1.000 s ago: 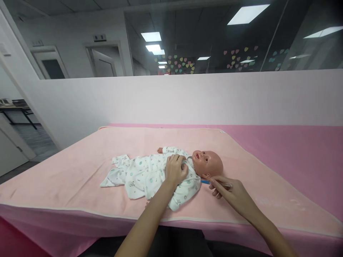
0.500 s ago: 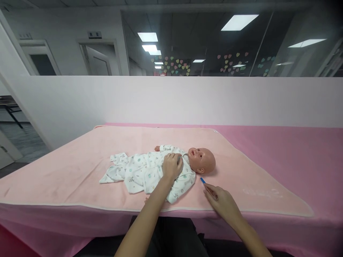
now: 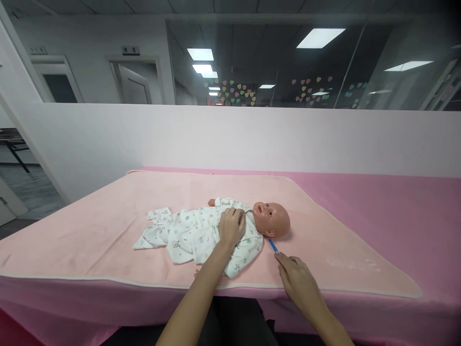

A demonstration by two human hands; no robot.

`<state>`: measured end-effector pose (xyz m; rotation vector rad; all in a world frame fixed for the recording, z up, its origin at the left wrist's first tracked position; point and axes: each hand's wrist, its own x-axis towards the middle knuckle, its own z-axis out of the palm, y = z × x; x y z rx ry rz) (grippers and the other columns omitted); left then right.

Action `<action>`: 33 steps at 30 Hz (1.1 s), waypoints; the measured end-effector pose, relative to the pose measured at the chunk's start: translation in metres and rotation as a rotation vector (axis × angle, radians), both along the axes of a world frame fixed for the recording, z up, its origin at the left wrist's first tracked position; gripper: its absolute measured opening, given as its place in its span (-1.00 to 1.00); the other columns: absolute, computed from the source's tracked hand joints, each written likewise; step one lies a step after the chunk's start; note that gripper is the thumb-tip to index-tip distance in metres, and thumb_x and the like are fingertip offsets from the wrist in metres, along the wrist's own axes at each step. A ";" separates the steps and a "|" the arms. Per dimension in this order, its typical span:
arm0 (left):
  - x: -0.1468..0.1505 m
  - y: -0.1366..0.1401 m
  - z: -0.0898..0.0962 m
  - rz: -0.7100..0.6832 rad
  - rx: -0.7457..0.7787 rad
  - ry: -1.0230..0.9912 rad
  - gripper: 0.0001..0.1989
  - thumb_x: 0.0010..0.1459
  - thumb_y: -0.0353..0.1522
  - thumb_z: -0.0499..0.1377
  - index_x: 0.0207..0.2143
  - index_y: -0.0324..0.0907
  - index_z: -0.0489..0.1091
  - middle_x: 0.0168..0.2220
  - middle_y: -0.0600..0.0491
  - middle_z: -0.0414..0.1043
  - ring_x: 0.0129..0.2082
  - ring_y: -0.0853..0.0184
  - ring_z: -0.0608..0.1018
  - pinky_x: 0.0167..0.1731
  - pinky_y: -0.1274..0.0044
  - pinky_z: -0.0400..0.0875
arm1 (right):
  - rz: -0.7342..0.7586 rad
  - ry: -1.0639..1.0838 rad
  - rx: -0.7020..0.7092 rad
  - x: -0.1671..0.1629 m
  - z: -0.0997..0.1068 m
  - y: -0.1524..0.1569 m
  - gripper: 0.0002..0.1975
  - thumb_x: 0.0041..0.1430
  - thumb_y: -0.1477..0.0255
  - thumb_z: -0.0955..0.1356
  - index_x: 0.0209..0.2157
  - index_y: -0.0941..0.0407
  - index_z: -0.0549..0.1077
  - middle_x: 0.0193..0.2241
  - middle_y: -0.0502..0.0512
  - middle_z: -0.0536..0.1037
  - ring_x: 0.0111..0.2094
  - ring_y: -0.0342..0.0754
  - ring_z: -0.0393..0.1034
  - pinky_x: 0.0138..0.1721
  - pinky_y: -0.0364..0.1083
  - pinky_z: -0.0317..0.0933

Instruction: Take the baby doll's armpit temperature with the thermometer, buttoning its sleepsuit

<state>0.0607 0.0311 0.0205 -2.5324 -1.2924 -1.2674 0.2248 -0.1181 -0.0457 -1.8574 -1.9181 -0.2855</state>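
From the head camera, the one view here, the right hand (image 3: 297, 281) has drawn back toward the near edge of the worktop (image 3: 396, 216) compared with a second ago, when it was up beside the doll's ear with the blue-tipped stick (image 3: 273, 245) pointing at the head. Half a second ago it had already dropped away, and now it lies low on the pink blanket (image 3: 108, 226), palm down, fingers loosely extended. The stick's blue end shows just past the fingertips, pointing toward the doll's neck but clear of it; whether the fingers are pinching its near end or only resting over it cannot be told. The left hand (image 3: 231, 226) has not shifted: it lies flat and relaxed on the chest of the baby doll (image 3: 268, 219), fingers curved over the printed white romper (image 3: 187, 233), pressing rather than gripping. The doll lies on its back in the middle of the blanket, head to the right, legs to the left. Judging by this, the work at the ear looks paused or done, with the doll kept steadied. As for writing, none can be read: a small sign above the far door (image 3: 130, 50) is too blurred, and the heart stickers (image 3: 237, 91) on the glass carry no legible text.
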 end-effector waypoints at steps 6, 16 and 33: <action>0.000 0.000 0.000 -0.009 0.009 -0.019 -0.85 0.16 -0.38 -0.03 -0.32 -0.13 0.32 -0.34 0.07 0.33 -0.29 0.34 0.33 -0.26 0.47 0.17 | -0.010 -0.062 0.123 0.002 -0.013 0.004 -0.68 0.09 0.59 0.14 -0.18 0.19 0.41 -0.19 0.18 0.49 -0.25 0.03 0.34 -0.24 0.00 0.24; 0.001 -0.002 0.005 -0.021 -0.008 -0.048 -0.83 0.11 -0.45 0.00 -0.31 -0.12 0.35 -0.31 0.06 0.33 -0.25 0.32 0.32 -0.23 0.46 0.18 | 0.161 0.200 0.432 -0.040 0.030 0.032 -0.73 0.13 0.58 0.15 -0.19 0.17 0.37 -0.23 0.16 0.48 -0.15 -0.02 0.33 -0.11 0.01 0.24; -0.006 0.011 0.005 0.139 0.052 0.101 -0.90 0.09 -0.48 0.00 -0.33 -0.23 0.27 -0.39 0.02 0.34 -0.33 0.26 0.33 -0.32 0.42 0.20 | 0.352 0.628 0.584 -0.089 0.062 0.138 -0.55 0.04 0.67 0.09 -0.13 0.11 0.40 -0.15 0.12 0.45 -0.07 -0.08 0.31 -0.03 -0.02 0.26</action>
